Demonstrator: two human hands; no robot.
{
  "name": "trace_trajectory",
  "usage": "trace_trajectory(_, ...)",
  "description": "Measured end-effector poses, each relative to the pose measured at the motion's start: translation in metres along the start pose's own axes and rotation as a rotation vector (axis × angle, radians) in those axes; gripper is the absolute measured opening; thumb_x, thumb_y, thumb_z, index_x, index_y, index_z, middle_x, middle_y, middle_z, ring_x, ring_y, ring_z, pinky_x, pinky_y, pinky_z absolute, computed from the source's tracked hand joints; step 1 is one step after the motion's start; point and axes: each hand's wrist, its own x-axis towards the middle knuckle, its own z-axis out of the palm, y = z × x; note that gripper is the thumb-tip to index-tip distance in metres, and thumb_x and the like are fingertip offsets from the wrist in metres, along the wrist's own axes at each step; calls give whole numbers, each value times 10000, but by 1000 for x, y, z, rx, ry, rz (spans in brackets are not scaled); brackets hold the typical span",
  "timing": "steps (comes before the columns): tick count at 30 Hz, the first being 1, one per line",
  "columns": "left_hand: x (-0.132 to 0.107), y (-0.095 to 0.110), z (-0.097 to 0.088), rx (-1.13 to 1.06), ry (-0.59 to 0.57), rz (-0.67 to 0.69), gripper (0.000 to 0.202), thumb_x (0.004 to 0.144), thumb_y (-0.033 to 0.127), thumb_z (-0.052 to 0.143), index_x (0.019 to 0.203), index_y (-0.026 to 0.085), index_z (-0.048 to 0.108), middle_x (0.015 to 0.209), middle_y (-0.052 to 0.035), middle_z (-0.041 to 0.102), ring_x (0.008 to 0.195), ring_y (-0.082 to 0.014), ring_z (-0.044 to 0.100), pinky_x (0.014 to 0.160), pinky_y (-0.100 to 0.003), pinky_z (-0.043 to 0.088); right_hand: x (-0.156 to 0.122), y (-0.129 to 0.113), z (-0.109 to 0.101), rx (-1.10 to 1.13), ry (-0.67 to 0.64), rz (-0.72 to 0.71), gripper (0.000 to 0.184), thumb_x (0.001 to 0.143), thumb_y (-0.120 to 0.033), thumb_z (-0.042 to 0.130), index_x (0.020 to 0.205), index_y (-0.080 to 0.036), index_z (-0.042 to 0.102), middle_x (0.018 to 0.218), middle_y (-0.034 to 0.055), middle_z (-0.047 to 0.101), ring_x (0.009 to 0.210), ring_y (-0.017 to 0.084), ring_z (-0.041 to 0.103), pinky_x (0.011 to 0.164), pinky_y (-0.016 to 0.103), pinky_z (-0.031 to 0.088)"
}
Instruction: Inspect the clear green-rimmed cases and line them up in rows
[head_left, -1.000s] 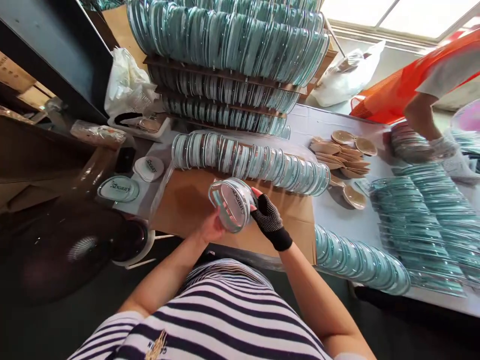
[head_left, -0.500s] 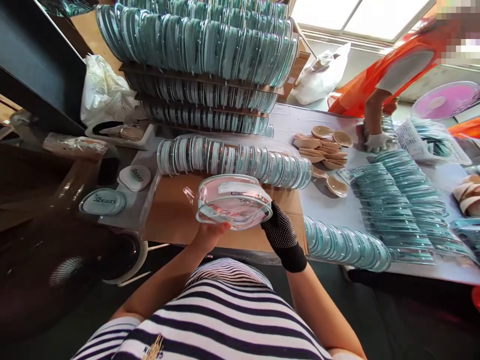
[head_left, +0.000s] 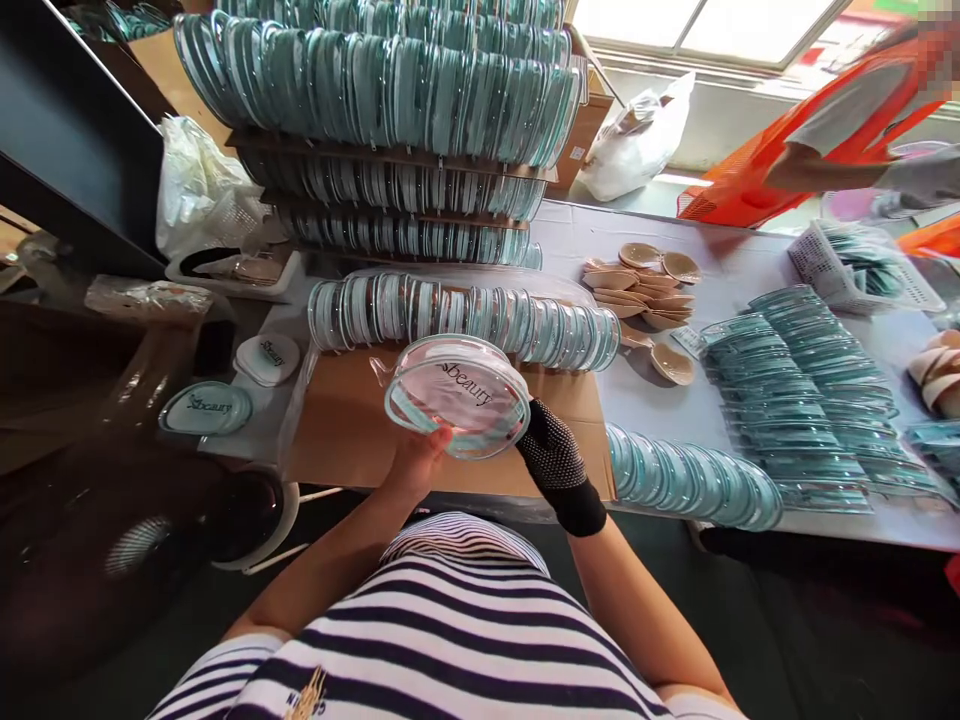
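Note:
Both my hands hold one clear oval plastic case (head_left: 456, 396) with a teal rim and the word "beauty" on its lid, above a sheet of brown cardboard (head_left: 345, 430). My bare left hand (head_left: 415, 462) grips its near edge from below. My right hand (head_left: 551, 452), in a black dotted glove, grips its right side. Just behind the case a row of the same cases (head_left: 465, 320) stands on edge.
Tall racks of cases (head_left: 375, 90) rise at the back. More cases lie in rows at right (head_left: 802, 380) and front right (head_left: 690, 480). Tan puffs (head_left: 645, 285) lie mid-table. A person in orange (head_left: 825, 130) works at the far right. Two lids (head_left: 206, 408) lie at left.
The case has turned from edge-on to lid-up in my hands, so the printed word now faces me. The person in orange has lifted the arm away from the table.

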Motion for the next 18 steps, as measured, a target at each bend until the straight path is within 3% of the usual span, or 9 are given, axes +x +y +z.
trace_trajectory(2, -2, -4, 7, 37, 82, 38, 515, 671, 452, 911, 1088, 265, 675, 1088, -23, 749, 1108, -260, 705, 980, -409, 578, -1, 8, 4, -138, 58, 10, 446, 890, -510, 631, 1253, -263, 709, 1279, 130, 724, 1227, 337, 655, 1082, 508, 523)
trace_trajectory(4, -2, -9, 11, 89, 151, 99, 474, 698, 430, 898, 1086, 264, 682, 1080, -26, 747, 1131, -260, 696, 1026, -399, 549, -1, 14, 7, -167, 59, 55, 422, 896, -499, 617, 1241, -274, 707, 1161, 126, 759, 1085, 319, 704, 958, 473, 589)
trace_trajectory(8, 1, -14, 11, 140, 99, 178, 444, 676, 426, 911, 1027, 260, 696, 1087, -27, 751, 1154, -276, 686, 1098, -422, 507, 2, 11, 4, 214, -92, 203, 531, 858, -550, 666, 1292, -244, 644, 959, 54, 760, 693, 176, 656, 662, 336, 614)
trace_trajectory(11, 6, -11, 8, 158, 40, 159, 458, 633, 449, 928, 975, 248, 700, 1024, -34, 756, 1143, -298, 687, 1086, -459, 516, 4, 2, -1, 445, -93, 295, 613, 758, -572, 774, 1248, -236, 624, 992, 43, 746, 705, 153, 645, 640, 306, 604)
trace_trajectory(14, 11, -3, 2, 175, 6, 117, 428, 626, 459, 926, 917, 250, 693, 959, -31, 747, 1130, -295, 685, 1063, -456, 529, 3, 1, -4, 489, -86, 297, 505, 749, -572, 776, 1104, -234, 655, 920, 29, 734, 716, 163, 661, 648, 320, 608)
trace_trajectory(18, 11, 12, -6, 242, -132, 89, 471, 582, 388, 952, 943, 238, 689, 988, -40, 739, 1092, -287, 686, 1052, -468, 538, -2, 3, -9, 221, -156, 229, 366, 734, -546, 777, 689, -196, 680, 588, 15, 661, 518, 154, 593, 505, 286, 530)
